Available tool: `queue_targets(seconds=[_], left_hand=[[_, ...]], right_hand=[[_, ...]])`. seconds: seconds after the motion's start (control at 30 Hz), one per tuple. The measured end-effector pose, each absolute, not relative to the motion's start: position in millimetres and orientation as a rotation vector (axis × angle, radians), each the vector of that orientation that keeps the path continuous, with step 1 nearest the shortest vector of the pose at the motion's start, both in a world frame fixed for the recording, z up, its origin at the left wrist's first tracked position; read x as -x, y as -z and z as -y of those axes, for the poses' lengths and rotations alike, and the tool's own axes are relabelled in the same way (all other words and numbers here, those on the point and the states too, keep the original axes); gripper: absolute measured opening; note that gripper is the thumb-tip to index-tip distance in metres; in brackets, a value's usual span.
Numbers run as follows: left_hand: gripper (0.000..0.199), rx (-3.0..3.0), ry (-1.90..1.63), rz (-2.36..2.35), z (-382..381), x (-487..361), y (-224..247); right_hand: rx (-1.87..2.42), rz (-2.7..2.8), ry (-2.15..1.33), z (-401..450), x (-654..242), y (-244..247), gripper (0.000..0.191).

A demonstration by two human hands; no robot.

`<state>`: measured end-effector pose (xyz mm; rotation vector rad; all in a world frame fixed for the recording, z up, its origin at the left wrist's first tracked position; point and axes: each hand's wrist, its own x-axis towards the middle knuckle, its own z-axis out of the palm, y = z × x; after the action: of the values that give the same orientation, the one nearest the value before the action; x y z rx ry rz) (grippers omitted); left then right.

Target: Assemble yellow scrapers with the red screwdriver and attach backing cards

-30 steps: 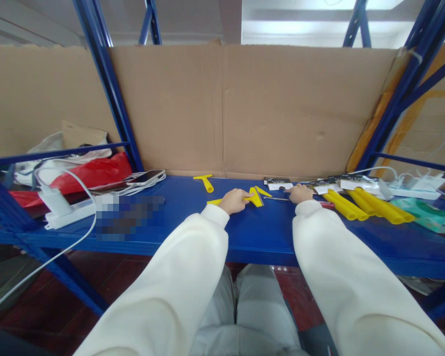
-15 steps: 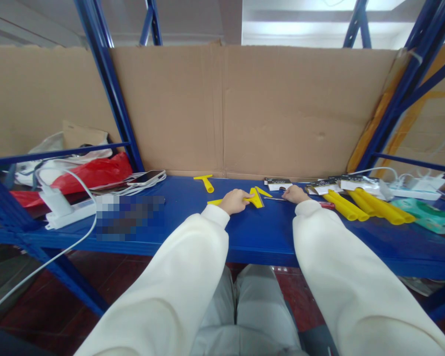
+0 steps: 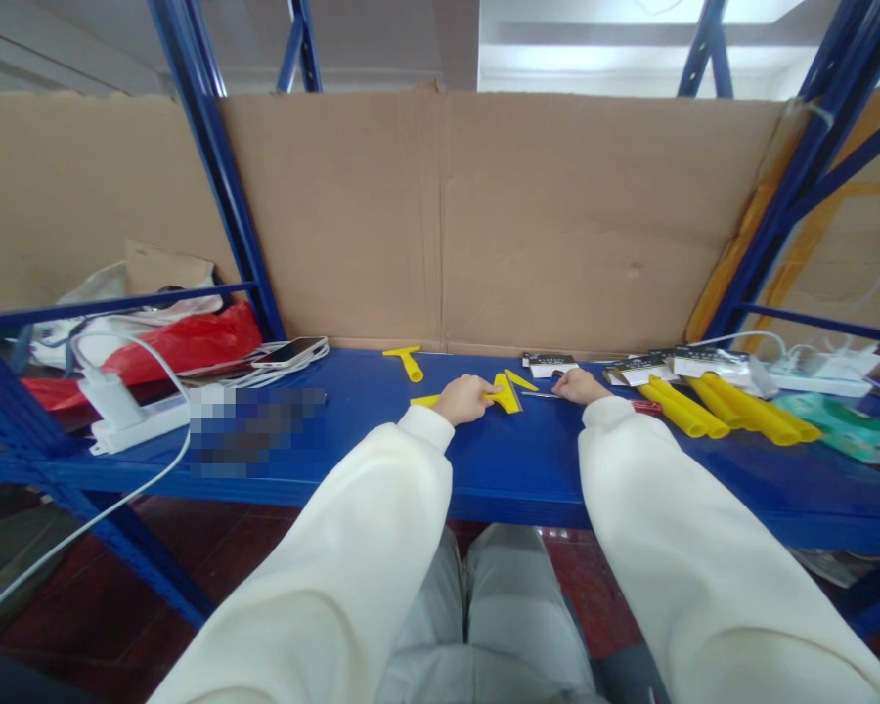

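Nearest are the grey trousers (image 3: 513, 596) of the seated person, and on both sides the wide white sleeves (image 3: 323, 587), which reach forward over the blue shelf (image 3: 517, 479). The left hand (image 3: 465, 399) is closed around a yellow scraper (image 3: 508, 393), its fingers folded on the handle; the wide head comes out at the right of the hand, and a yellow end shows at the left. This scraper lies low, just above the shelf or on it; I cannot tell which.

To the right, the right hand (image 3: 581, 385) is low at the shelf with its fingers curled and bunched together. A thin metal rod (image 3: 539, 394) comes from beside these fingers and points to the scraper head, but I cannot tell if they grip it. A red object (image 3: 646, 407) is partly visible behind the right wrist. Further right, several yellow tubes (image 3: 679, 406) lie side by side, and next to them is a green packet (image 3: 843, 427).

A slim yellow piece (image 3: 520, 379) is just beyond the scraper head, between the two hands. Farther back, a yellow T-shaped tool (image 3: 409, 362) lies alone, with its crossbar away from the person. Black-and-white packets (image 3: 550, 366) lie near the back edge, beyond the right hand. Behind everything on the shelf stands a brown cardboard panel (image 3: 557, 215).
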<state>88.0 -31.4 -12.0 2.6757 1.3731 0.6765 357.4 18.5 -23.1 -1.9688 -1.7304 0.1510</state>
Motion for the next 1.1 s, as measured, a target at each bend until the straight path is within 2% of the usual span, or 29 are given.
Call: queue_targets(seconds=[0.1,0.2,0.43,1.1], left_hand=[[0.039,-2.694,-0.666,-1.374,32.1,-88.2,11.6],[0.038,-2.716,-0.653,-1.36,33.5,-88.5,10.9],[0.037,-2.809,-0.603,-1.359,37.9,-89.6,9.8],[0.037,-2.986,-0.508,-1.304,44.4,-92.7,5.7]], right_hand=[[1.89,1.731,-0.268,-11.2,-343.6,16.2,0.008],[1.617,1.747,-0.337,-3.9,-324.4,10.4,0.012],[1.183,1.899,-0.316,-2.8,-292.5,16.3,0.008],[1.264,1.994,-0.056,-15.9,-292.1,27.2,0.011]])
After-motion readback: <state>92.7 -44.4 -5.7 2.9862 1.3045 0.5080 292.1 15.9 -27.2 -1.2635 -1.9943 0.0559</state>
